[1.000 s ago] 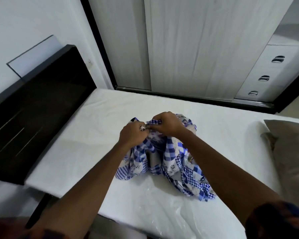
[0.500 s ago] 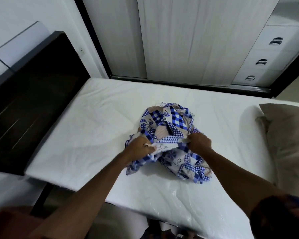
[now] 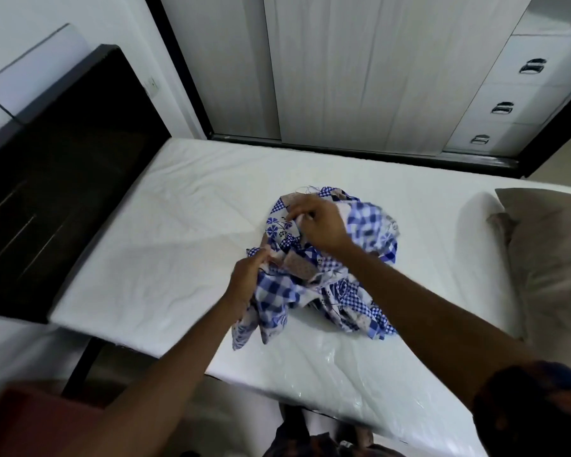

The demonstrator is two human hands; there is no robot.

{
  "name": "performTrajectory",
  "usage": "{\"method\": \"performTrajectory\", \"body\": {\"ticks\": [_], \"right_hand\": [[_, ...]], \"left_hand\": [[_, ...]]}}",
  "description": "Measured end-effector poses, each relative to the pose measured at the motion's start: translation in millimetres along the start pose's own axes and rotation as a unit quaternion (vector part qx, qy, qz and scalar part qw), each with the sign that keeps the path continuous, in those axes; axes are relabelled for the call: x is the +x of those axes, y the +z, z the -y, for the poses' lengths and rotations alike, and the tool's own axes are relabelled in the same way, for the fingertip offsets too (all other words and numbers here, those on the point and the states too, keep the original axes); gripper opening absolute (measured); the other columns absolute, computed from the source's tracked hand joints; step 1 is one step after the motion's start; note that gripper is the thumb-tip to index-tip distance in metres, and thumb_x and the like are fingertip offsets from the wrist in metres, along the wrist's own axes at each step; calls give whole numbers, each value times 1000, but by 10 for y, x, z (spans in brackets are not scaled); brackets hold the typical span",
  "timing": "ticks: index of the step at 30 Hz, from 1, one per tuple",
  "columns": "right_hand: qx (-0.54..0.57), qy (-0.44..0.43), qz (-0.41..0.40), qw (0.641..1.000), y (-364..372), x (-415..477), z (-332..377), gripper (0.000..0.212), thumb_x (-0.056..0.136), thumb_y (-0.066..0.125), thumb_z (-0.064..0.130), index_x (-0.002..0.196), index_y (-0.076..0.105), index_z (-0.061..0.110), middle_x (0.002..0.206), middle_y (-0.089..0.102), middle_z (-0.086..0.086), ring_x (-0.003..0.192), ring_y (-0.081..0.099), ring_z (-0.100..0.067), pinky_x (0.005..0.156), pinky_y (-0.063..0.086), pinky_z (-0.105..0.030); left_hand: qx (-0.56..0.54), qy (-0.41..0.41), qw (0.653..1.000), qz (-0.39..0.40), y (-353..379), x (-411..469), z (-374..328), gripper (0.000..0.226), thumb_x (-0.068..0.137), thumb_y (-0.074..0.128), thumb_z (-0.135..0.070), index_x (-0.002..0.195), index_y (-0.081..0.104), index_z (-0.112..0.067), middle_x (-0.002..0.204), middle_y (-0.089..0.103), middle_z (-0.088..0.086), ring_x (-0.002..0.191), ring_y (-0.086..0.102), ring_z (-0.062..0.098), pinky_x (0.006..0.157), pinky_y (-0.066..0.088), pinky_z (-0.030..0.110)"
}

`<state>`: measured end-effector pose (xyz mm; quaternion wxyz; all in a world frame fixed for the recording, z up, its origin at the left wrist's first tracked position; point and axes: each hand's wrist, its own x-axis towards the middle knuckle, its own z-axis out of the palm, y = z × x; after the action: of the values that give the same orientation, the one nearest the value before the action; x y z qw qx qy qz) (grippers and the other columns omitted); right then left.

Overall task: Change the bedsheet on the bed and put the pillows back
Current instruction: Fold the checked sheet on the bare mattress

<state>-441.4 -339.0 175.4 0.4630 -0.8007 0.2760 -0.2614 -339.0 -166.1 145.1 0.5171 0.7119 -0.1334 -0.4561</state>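
Observation:
A blue-and-white checked patchwork bedsheet (image 3: pixel 370 232) lies bunched in a heap in the middle of the bare white mattress (image 3: pixel 165 252). My left hand (image 3: pixel 248 275) grips a fold at the heap's near left side. My right hand (image 3: pixel 320 225) reaches over the top of the heap and pinches the cloth there. A beige pillow (image 3: pixel 554 258) lies on the mattress at the right edge.
A dark headboard (image 3: pixel 56 179) stands along the left end of the bed. Pale wardrobe doors (image 3: pixel 360 67) and a drawer unit (image 3: pixel 508 103) run behind the far side. Clear plastic wrap (image 3: pixel 353 367) covers the mattress's near edge.
My right hand has moved from the heap's right side up and over its top. My left hand keeps its hold on the near left fold. The heap has been turned and shifted.

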Motion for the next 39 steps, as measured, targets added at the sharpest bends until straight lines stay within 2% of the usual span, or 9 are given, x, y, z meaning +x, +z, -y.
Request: {"method": "performTrajectory", "body": {"ticks": [6, 9, 14, 20, 25, 28, 30, 34, 39], "right_hand": [[28, 18, 229, 973, 683, -683, 72, 21, 62, 51, 12, 61, 71, 5, 63, 71, -9, 57, 64, -20, 62, 56, -39], [119, 80, 275, 951, 719, -845, 86, 20, 65, 51, -4, 63, 71, -5, 52, 65, 1, 48, 58, -7, 55, 49, -23], [207, 163, 364, 893, 612, -936, -64, 23, 62, 51, -5, 65, 72, 4, 46, 59, 3, 37, 43, -4, 44, 35, -16], [366, 343, 263, 824, 496, -937, -592, 36, 60, 54, -3, 90, 72, 6, 94, 71, -17, 90, 66, -33, 76, 50, -37], [243, 456, 9, 856, 544, -764, -792, 35, 86, 74, 43, 92, 60, 12, 78, 56, -9, 60, 53, -19, 54, 46, -27], [115, 451, 26, 885, 671, -634, -953, 62, 67, 75, 70, 91, 56, 15, 72, 58, -4, 62, 58, -22, 56, 53, -33], [-25, 445, 62, 893, 712, -603, -1083, 70, 62, 75, 62, 104, 62, 8, 83, 69, -7, 72, 69, -25, 69, 62, -42], [-204, 404, 120, 884, 603, -643, -1160, 25, 81, 68, 28, 84, 59, 4, 80, 67, -10, 73, 69, -26, 66, 59, -34], [-120, 424, 19, 897, 474, -770, -1392, 45, 87, 76, 31, 59, 60, 0, 59, 65, -10, 55, 63, -26, 56, 54, -34]], "left_hand": [[-136, -141, 981, 12, -126, 23, 116, 72, 91, 49, -68, 109, 72, -3, 103, 74, 15, 91, 70, 28, 70, 56, 32], [-126, -177, 976, 19, -149, -14, 378, 51, 98, 51, -50, 117, 70, -6, 97, 76, 11, 81, 73, 20, 58, 56, 25], [-32, -191, 981, 9, -46, -25, 615, 17, 99, 55, -24, 97, 69, -15, 108, 71, 18, 95, 66, 27, 73, 51, 34], [179, 63, 981, -45, -58, 54, 687, 38, 104, 49, -21, 68, 39, -16, 59, 38, -1, 54, 36, 9, 58, 28, 31], [245, 138, 957, 78, -16, 57, 671, 38, 102, 52, -21, 66, 42, -22, 58, 37, -9, 52, 39, 1, 57, 33, 24], [301, 156, 929, 147, 36, -7, 731, 28, 97, 57, -32, 71, 62, -22, 65, 57, -10, 62, 51, -1, 62, 43, 26], [344, 144, 908, 190, 68, -61, 743, 25, 94, 58, -37, 76, 68, -23, 68, 64, -9, 61, 53, -4, 61, 43, 26], [402, 69, 878, 248, 52, -115, 776, 21, 94, 63, -36, 74, 66, -37, 72, 62, -21, 65, 55, -8, 61, 40, 21], [357, 9, 902, 242, -112, -122, 920, 29, 94, 67, -35, 91, 76, -8, 70, 64, -7, 55, 53, -7, 58, 40, 20]]}}
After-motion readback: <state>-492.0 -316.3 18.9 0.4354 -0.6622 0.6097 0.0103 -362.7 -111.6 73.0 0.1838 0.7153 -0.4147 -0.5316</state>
